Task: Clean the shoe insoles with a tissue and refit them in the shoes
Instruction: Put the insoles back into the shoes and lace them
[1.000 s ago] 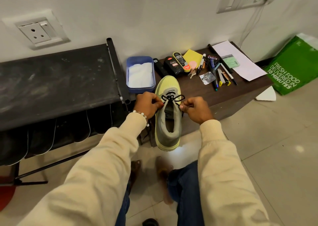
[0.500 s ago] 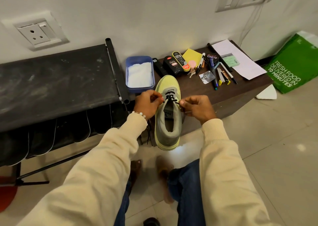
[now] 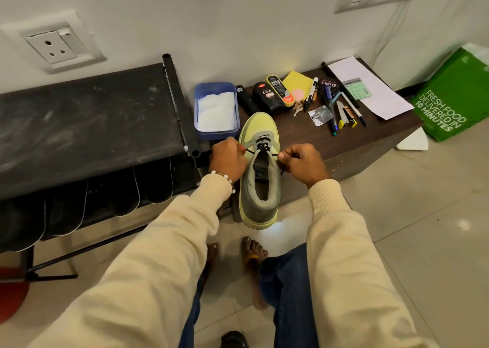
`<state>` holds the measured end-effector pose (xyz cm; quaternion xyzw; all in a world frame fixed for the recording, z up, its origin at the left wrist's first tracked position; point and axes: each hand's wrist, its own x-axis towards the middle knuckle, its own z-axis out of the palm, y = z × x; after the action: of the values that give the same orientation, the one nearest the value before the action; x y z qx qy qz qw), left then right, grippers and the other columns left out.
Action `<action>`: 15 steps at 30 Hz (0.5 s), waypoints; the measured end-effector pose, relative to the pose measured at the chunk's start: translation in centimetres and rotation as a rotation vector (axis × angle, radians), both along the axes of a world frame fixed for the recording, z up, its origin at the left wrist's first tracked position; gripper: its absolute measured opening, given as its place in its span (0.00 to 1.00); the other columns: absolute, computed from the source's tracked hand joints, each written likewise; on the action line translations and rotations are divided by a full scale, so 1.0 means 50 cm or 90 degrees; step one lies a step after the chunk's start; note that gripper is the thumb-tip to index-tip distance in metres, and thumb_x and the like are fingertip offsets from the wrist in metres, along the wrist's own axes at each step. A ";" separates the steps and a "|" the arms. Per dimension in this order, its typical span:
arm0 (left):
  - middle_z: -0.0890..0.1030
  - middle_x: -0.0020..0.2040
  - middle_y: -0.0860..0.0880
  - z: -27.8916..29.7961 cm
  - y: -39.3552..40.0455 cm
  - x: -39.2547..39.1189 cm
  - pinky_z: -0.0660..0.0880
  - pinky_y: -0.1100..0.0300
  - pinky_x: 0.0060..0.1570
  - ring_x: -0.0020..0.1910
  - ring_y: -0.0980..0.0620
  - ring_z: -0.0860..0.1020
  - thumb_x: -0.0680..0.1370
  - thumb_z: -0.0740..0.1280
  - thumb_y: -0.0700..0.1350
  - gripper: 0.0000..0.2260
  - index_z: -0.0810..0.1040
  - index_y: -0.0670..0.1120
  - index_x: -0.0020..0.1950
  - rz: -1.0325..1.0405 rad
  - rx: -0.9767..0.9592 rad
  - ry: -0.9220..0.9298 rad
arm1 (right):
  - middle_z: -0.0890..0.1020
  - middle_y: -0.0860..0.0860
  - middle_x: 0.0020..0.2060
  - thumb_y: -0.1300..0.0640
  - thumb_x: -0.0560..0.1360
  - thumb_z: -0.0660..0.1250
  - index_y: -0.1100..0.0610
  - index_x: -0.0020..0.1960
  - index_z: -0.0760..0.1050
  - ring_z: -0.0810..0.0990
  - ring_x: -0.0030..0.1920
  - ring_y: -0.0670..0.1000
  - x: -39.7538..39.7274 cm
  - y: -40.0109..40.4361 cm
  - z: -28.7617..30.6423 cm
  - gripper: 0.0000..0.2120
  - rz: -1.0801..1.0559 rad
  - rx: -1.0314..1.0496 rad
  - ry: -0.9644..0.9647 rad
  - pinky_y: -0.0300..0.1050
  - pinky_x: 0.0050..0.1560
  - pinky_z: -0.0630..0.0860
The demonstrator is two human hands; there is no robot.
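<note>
the left hand (image 3: 229, 159) and right hand (image 3: 301, 163) each pinch an end of the black lace (image 3: 262, 147), drawn out to either side, probably to work it at the eyelets. the yellow-green shoe (image 3: 259, 170) lies toe toward the wall, its front half on the brown table (image 3: 375, 141), heel past the edge, opening facing up within easy reach. beside its toe sits a blue tub (image 3: 215, 109) of white tissue. polish bottles, pens, papers clutter the table; a green bag (image 3: 452, 101) leans on the tiled floor

Polish bottles (image 3: 267, 96), pens (image 3: 331, 109), green bag (image 3: 455, 101).
</note>
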<state>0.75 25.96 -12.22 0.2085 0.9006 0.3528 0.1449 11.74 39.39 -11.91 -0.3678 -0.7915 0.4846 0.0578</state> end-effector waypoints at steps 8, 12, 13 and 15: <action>0.79 0.52 0.41 0.002 0.001 0.007 0.75 0.56 0.48 0.50 0.43 0.79 0.80 0.62 0.40 0.08 0.76 0.40 0.56 0.041 -0.019 -0.040 | 0.83 0.54 0.37 0.57 0.75 0.68 0.57 0.40 0.79 0.81 0.38 0.51 -0.004 -0.016 0.022 0.06 -0.078 -0.050 0.005 0.44 0.40 0.78; 0.81 0.50 0.43 0.061 0.013 0.019 0.79 0.51 0.51 0.48 0.44 0.80 0.79 0.65 0.41 0.07 0.78 0.42 0.55 0.075 0.069 -0.066 | 0.80 0.53 0.31 0.59 0.72 0.72 0.57 0.37 0.78 0.76 0.30 0.48 -0.011 -0.005 0.093 0.06 -0.140 -0.125 0.042 0.40 0.28 0.71; 0.82 0.48 0.43 0.084 0.019 0.018 0.80 0.50 0.50 0.46 0.45 0.81 0.78 0.66 0.41 0.07 0.79 0.41 0.54 0.083 0.097 -0.108 | 0.79 0.53 0.30 0.60 0.73 0.71 0.57 0.37 0.78 0.74 0.28 0.47 -0.014 -0.002 0.116 0.07 -0.141 -0.145 0.052 0.39 0.27 0.70; 0.82 0.40 0.44 0.138 0.031 0.017 0.81 0.54 0.40 0.34 0.49 0.81 0.78 0.67 0.42 0.07 0.82 0.38 0.48 0.108 0.160 -0.225 | 0.78 0.54 0.30 0.62 0.74 0.70 0.58 0.36 0.76 0.71 0.22 0.46 -0.014 0.001 0.169 0.08 -0.132 -0.181 0.068 0.36 0.24 0.69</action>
<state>1.58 27.50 -5.34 0.0836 0.8245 0.5042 0.2428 11.05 39.46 -3.47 -0.4256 -0.6685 0.6021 0.0970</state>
